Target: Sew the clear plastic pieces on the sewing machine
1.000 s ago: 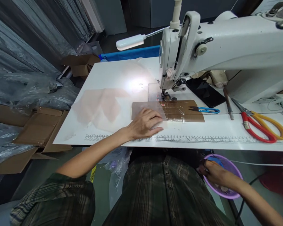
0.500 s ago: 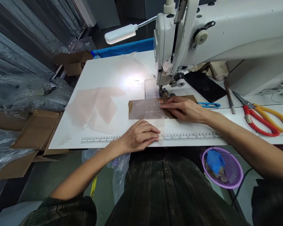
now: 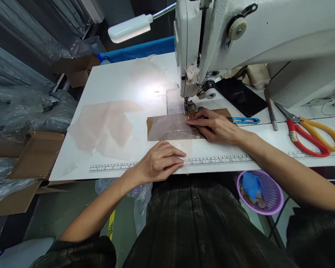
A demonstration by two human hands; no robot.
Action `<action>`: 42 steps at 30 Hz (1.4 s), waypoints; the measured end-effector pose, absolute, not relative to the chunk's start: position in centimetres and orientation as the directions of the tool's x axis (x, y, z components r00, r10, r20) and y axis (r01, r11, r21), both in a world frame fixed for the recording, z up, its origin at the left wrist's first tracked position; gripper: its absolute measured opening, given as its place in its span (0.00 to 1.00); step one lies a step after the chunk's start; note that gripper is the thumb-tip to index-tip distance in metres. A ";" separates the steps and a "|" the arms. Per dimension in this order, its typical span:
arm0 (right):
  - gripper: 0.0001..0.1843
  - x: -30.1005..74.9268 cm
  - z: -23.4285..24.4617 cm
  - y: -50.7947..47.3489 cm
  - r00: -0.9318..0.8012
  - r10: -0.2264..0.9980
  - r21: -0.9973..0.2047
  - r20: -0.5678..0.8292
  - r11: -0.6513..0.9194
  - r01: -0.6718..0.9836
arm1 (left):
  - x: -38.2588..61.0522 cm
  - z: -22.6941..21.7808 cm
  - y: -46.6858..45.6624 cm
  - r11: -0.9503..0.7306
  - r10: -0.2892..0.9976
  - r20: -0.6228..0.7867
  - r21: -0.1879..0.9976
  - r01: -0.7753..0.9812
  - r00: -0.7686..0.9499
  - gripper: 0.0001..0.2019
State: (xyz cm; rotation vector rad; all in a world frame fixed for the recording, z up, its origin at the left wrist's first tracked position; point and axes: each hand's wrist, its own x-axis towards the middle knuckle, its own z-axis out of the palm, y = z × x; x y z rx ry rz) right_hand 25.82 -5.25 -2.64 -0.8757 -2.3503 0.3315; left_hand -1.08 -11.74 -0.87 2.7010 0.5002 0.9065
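Note:
My left hand lies palm down near the table's front edge, fingers stretched over the printed ruler and a thin margin of sheer fabric. My right hand rests on a brown board, its index fingertip beside a small red-and-white label. Its fingers are extended and slightly apart, pressing down rather than wrapped round anything. Pale sheer fabric covers the board's left part. Just behind the label are the presser foot and needle of the white sewing machine. Blue thread snips lie past my right hand.
More sheer pinkish fabric spreads over the left of the white table. At right lie red-and-yellow scissors, a brown-handled tool and a black phone-like slab. A purple basket stands below; cardboard boxes sit left.
The view has shifted slightly, so the table and machine appear a little further left and the machine higher. Both hands keep nearly the same places on the fabric and board.

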 end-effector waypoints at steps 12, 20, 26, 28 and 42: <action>0.20 26.9 -1.9 -5.7 -0.627 0.661 -0.539 0.413 0.732 0.416 | -1.1 -0.8 -11.6 -0.913 0.386 0.562 0.346 0.215 0.732 0.04; 0.19 27.1 -1.7 -5.9 -0.748 0.524 -0.394 0.407 0.840 0.374 | -1.3 -0.5 -11.8 -0.910 0.383 0.531 0.357 0.211 0.756 0.04; 0.19 26.9 -1.8 -6.0 -0.752 0.539 -0.378 0.380 0.832 0.406 | -0.4 0.0 -7.7 -0.911 0.411 0.480 0.194 0.364 0.775 0.10; 0.19 26.8 -1.7 -6.2 -0.747 0.547 -0.374 0.378 0.828 0.417 | 0.3 -0.1 -5.9 -0.904 0.416 0.417 0.087 0.420 0.808 0.12; 0.20 25.0 -1.3 -4.7 -0.647 0.673 -0.343 0.359 0.740 0.579 | 1.2 0.3 -0.1 -0.827 0.531 0.157 -0.117 0.550 0.832 0.23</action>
